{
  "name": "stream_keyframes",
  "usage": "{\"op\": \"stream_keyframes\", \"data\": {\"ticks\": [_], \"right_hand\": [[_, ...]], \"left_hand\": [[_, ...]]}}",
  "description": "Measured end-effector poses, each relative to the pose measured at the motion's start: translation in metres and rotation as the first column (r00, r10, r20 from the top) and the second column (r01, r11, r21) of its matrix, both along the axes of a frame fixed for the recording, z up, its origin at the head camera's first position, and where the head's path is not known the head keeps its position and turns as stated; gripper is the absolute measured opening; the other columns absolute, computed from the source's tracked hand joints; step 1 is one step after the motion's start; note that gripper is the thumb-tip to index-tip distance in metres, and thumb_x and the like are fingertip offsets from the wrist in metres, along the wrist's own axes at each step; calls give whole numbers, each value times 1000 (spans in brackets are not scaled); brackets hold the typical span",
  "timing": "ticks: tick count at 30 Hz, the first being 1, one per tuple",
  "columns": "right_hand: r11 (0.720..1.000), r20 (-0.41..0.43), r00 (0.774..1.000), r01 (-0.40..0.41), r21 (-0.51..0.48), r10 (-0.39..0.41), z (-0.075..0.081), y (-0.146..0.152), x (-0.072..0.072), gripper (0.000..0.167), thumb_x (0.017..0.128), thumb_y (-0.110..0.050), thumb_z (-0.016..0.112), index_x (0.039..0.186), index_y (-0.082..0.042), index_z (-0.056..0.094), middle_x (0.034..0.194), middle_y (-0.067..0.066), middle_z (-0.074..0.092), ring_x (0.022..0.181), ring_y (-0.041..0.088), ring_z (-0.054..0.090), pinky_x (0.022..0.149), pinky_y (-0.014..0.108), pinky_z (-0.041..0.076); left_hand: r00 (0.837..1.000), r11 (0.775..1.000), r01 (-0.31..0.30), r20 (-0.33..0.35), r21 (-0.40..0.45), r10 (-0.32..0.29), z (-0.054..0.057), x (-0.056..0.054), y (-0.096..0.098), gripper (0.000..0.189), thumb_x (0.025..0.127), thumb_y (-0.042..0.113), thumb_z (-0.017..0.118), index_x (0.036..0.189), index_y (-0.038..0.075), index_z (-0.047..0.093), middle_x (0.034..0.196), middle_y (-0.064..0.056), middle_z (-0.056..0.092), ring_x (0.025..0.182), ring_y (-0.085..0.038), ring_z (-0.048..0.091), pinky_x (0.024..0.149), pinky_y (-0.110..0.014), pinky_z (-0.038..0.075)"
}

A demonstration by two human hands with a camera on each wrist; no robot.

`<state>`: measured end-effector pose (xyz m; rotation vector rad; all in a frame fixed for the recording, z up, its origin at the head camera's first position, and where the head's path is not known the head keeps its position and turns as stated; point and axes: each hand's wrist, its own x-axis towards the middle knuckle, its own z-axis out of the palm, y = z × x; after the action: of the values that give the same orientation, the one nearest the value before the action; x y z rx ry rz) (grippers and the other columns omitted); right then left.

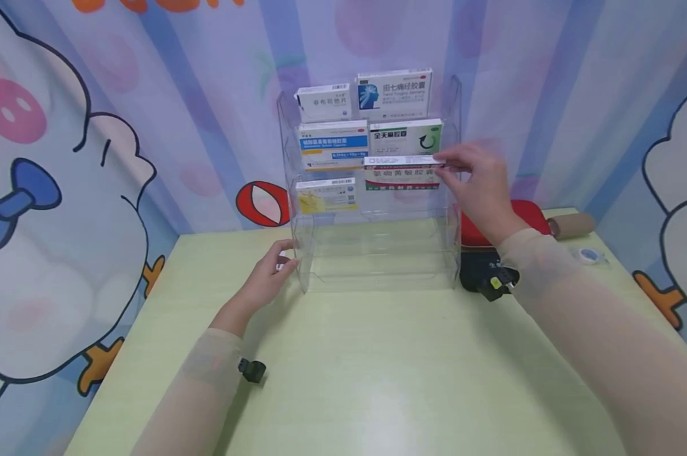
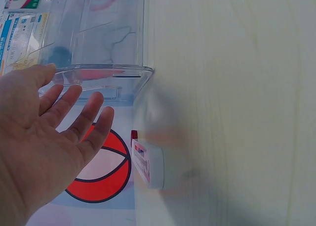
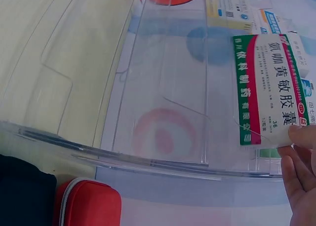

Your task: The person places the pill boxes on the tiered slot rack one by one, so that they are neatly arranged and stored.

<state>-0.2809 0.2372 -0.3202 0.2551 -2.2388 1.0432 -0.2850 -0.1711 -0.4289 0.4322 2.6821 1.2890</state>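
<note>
A clear acrylic tiered rack (image 1: 377,282) stands on the table against the wall. My right hand (image 1: 482,183) pinches the right end of a white medicine box (image 1: 403,180) with red and green bands. That box (image 3: 269,90) sits at the third tier from the top, to the right of a yellow-and-white box (image 1: 326,196). My left hand (image 1: 266,275) is at the rack's left side, its thumb at the panel's edge. In the left wrist view the fingers (image 2: 81,117) are spread and fairly straight beside the panel.
Upper tiers hold several boxes, including a blue-and-white one (image 1: 333,145) and a green-and-white one (image 1: 406,138). Right of the rack lie a red case (image 1: 528,215), a dark pouch (image 1: 474,269), a tan roll (image 1: 571,225) and white tape (image 1: 589,255). A white bottle (image 2: 150,164) stands near the left hand.
</note>
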Motion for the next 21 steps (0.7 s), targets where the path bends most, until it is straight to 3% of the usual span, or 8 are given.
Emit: {"op": "stream_keyframes", "data": {"ticks": [6, 13, 18, 21], "right_hand": [[994, 66, 998, -5, 105, -2, -1, -2, 1, 28, 96, -10, 74, 123, -11, 75, 126, 9, 68, 110, 26, 64, 96, 46, 58], [988, 160, 987, -12, 157, -13, -2, -6, 4, 31, 95, -8, 74, 126, -11, 74, 130, 10, 68, 111, 29, 62, 97, 47, 58], [972, 172, 985, -33, 232, -8, -2, -5, 3, 31, 94, -5, 74, 126, -7, 73, 133, 13, 67, 116, 33, 63, 99, 50, 57], [976, 160, 987, -47, 212, 13, -2, -1, 6, 33, 94, -4, 73, 127, -5, 72, 137, 14, 64, 117, 34, 62, 99, 51, 57]], "left_hand": [[1000, 1000, -3, 9, -4, 3, -2, -1, 0, 53, 109, 33, 52, 157, 19, 33, 159, -7, 43, 134, -31, 52, 109, -56, 47], [1000, 1000, -10, 10, -3, 10, -2, 1, -1, 53, 109, 33, 52, 157, 20, 34, 157, -6, 45, 134, -31, 52, 109, -56, 47], [1000, 1000, -6, 14, 0, 6, -2, 0, -1, 52, 109, 33, 52, 156, 19, 34, 157, -6, 45, 134, -31, 52, 108, -56, 48], [1000, 1000, -6, 18, 4, 6, -2, 0, -1, 52, 109, 32, 52, 156, 20, 34, 158, -5, 44, 135, -31, 51, 109, -56, 48]]}}
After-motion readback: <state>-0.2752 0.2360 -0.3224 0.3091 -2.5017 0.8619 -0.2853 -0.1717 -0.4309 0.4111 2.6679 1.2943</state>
